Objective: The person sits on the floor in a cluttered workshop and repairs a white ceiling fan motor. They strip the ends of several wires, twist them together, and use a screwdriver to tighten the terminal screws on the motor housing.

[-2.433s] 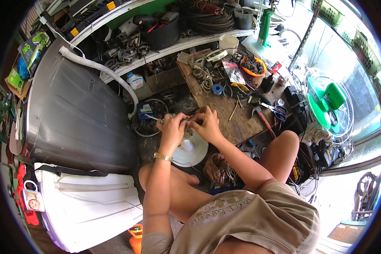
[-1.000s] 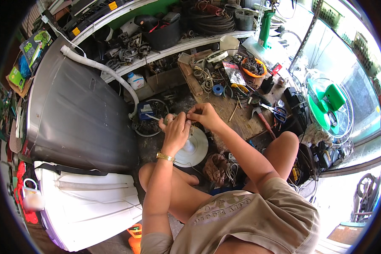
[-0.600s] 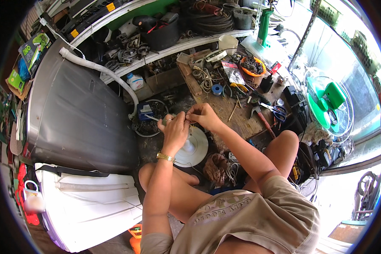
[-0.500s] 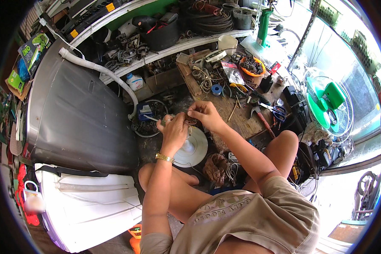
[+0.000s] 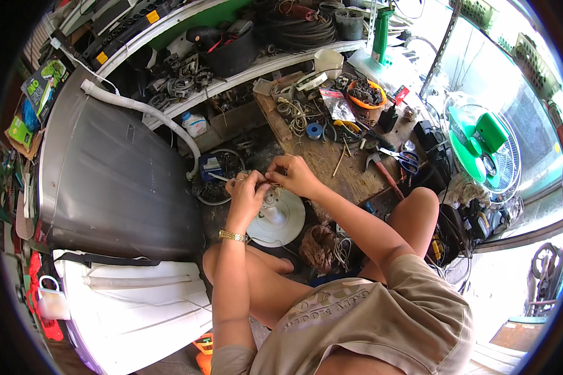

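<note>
A white round base with an upright stem, like a fan stand [image 5: 288, 227], stands on the floor in front of me. My left hand [image 5: 246, 195] is closed just above the top of the stem, fingertips pinched, and a gold watch [image 5: 234, 235] circles its wrist. My right hand [image 5: 293, 175] meets it from the right, thumb and forefinger pressed together. Between the fingertips some thin, reddish-brown strands show, too small to name. What each hand grips is mostly hidden by the fingers.
A wooden board [image 5: 322, 164] to the right carries a hammer [image 5: 385, 173], scissors [image 5: 401, 160], a blue spool [image 5: 314, 130] and an orange bowl [image 5: 368, 105] of small parts. A dark appliance panel [image 5: 119, 181] stands left. A green fan [image 5: 475, 147] is at right; a brown bag [image 5: 319, 249] lies near my legs.
Both hands have shifted slightly left, the left one also a little lower, baring the top of the stem. The fingertips stay close together.
</note>
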A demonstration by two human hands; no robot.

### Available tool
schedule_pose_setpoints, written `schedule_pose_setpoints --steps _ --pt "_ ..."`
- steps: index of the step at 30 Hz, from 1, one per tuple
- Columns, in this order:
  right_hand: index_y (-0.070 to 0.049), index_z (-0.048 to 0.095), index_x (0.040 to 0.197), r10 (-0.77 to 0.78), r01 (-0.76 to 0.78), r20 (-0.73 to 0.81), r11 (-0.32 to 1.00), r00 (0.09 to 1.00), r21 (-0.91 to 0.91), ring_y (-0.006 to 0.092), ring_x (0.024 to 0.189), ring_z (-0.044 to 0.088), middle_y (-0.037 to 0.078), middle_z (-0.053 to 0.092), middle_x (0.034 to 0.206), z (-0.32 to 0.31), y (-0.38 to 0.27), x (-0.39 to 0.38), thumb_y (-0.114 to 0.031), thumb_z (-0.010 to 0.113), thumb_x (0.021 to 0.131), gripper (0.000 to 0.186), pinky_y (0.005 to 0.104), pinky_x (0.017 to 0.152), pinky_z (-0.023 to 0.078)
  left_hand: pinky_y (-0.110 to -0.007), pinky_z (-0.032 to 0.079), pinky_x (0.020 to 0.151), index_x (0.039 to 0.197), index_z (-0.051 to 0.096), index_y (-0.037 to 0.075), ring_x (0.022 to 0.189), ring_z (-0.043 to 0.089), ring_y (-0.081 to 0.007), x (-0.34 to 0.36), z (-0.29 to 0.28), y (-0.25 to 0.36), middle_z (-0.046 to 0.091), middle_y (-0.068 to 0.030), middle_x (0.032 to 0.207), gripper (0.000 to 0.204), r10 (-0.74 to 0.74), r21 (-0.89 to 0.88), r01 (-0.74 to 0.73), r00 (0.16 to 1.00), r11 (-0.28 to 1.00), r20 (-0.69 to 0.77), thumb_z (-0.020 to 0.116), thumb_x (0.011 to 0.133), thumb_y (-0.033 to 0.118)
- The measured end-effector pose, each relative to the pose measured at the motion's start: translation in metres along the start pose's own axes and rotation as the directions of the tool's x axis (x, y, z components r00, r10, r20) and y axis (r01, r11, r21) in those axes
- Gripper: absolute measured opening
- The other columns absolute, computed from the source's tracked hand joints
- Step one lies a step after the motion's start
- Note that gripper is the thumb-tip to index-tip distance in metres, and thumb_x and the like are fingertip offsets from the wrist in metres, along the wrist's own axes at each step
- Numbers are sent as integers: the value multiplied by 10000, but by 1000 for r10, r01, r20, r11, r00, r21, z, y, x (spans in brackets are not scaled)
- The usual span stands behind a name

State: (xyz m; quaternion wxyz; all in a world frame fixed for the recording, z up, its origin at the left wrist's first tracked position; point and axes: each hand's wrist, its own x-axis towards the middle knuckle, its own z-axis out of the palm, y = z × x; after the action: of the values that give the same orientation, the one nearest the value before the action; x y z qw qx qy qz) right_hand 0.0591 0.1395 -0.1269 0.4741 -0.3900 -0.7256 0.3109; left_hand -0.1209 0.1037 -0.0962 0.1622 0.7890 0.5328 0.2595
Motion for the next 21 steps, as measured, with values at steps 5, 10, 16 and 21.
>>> schedule_pose_setpoints --steps 5,10,16,21 --pt "8 646 817 267 -259 -6 942 964 214 240 643 609 154 617 687 8 9 -4 -120 697 810 138 387 606 464 -411 411 859 924 622 37 886 608 -303 3 6 -1 677 -112 865 125 108 -26 -110 992 994 -65 688 844 107" --pt "11 638 812 136 -121 -49 965 989 232 265 700 603 152 608 719 4 1 -3 -95 698 792 123 390 669 469 -374 437 807 924 591 21 801 629 -286 3 5 -4 663 -109 819 116 100 -69 -99 995 993 5 671 845 49" --pt "-5 637 787 -205 206 -33 978 978 39 333 825 544 122 606 810 -11 -1 3 -80 701 747 106 429 742 446 -408 358 867 964 584 67 877 602 -235 3 16 -11 643 -63 838 112 10 -23 -10 1000 1000 0 628 884 132" --pt "-11 629 826 -347 347 -23 928 938 138 325 831 535 125 606 828 -10 -49 -2 -59 670 761 92 430 756 446 -475 283 926 941 615 124 932 565 -232 5 18 5 637 -41 847 83 62 223 -49 997 974 -51 612 873 171"
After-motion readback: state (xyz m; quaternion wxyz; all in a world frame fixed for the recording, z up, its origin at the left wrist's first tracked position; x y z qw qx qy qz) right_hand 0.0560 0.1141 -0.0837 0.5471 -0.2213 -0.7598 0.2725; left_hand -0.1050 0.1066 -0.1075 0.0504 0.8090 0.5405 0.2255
